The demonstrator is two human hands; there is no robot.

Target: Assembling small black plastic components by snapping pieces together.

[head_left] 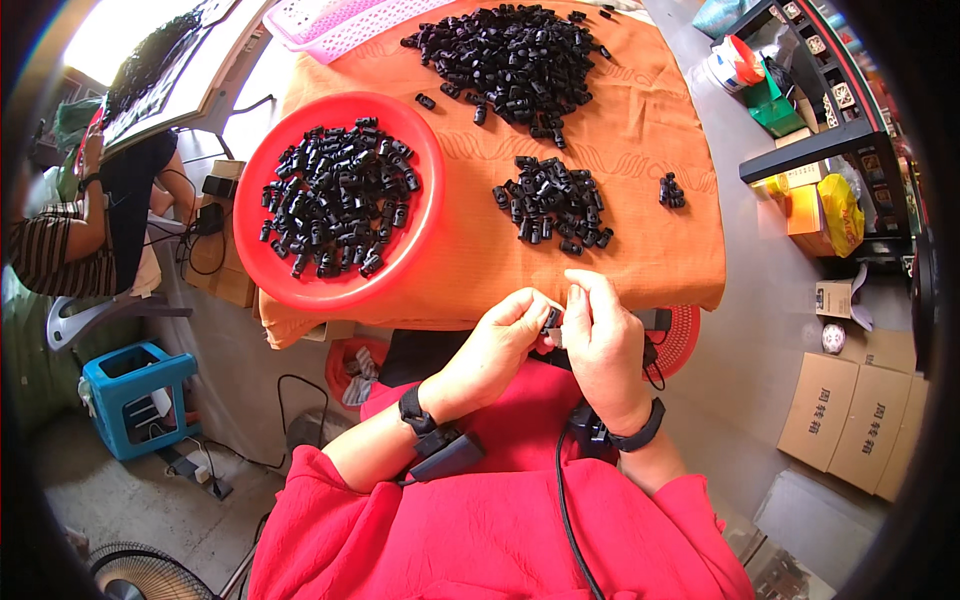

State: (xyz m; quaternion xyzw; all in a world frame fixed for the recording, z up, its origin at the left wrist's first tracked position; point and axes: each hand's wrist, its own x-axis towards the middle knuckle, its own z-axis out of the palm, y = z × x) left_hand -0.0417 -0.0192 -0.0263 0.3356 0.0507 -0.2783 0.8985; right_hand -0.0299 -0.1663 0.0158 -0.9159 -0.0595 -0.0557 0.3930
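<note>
Both of my hands meet above my lap, just off the near edge of the orange-covered table. A small black plastic cord lock point(551, 319) sits pinched between the thumb and fingers of my left hand point(497, 343). My right hand point(606, 345) is up against it with bent fingers, thumb and forefinger close together; what they hold, if anything, is too small to make out. Beyond my hands lies a small heap of black cord locks point(552, 204). A red round basin point(432, 210) at the left holds many more, and a larger pile point(510, 65) covers the far part of the table.
A small cluster of black pieces point(671, 190) lies at the table's right. A pink perforated basket point(345, 30) stands at the far left edge. Cardboard boxes point(845, 420) and a shelf are on the right; a blue stool point(140, 400) is at left. Another person sits far left.
</note>
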